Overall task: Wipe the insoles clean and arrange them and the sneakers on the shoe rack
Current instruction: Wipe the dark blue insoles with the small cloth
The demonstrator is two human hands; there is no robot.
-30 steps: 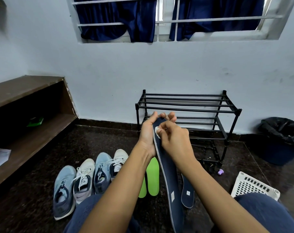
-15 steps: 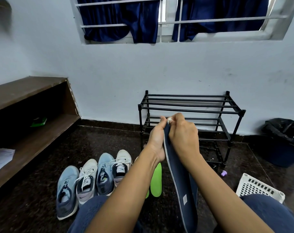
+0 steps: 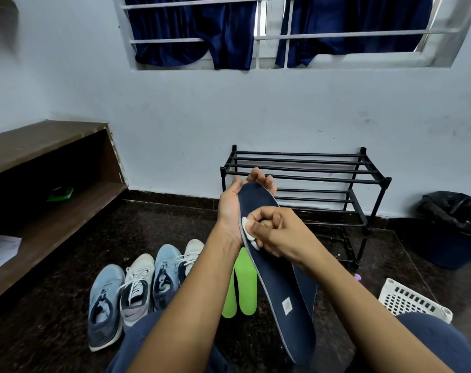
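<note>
a person sits on the floor facing a black shoe rack (image 3: 309,179) that stands against the pale wall, its bars bare. the left hand (image 3: 233,211) holds a navy insole (image 3: 272,278) by its toe end. the palm lies along the left edge and the fingers (image 3: 258,176) curl round the top from behind. the insole stands tilted, toe up in front of the rack and heel down between the person's knees, with a small pale label near the heel. the right hand (image 3: 283,235) has its fingers (image 3: 272,215) curled tight, pinching a white wipe (image 3: 246,230) and pressing it on the insole's face near the left edge, just below the toe part.

a second navy insole (image 3: 308,288) lies on the dark floor (image 3: 54,265), mostly hidden behind the held one. just left of it two green insoles (image 3: 243,286) lie side by side, touching. further left four sneakers stand in a close row with toes pointing away: a light blue sneaker (image 3: 105,305), a white sneaker (image 3: 137,289), another blue sneaker (image 3: 165,275), and a second white sneaker (image 3: 192,253) partly behind the left forearm.

a white plastic basket (image 3: 412,300) sits by the right knee. a bin (image 3: 455,232) lined with a black bag stands in the right corner. a small purple object (image 3: 357,277) lies on the floor near the rack's foot. at left a brown wooden shelf (image 3: 40,146) holds a green item (image 3: 60,193) and a sheet of paper (image 3: 0,249). dark blue curtains (image 3: 202,28) hang behind the window bars above.
</note>
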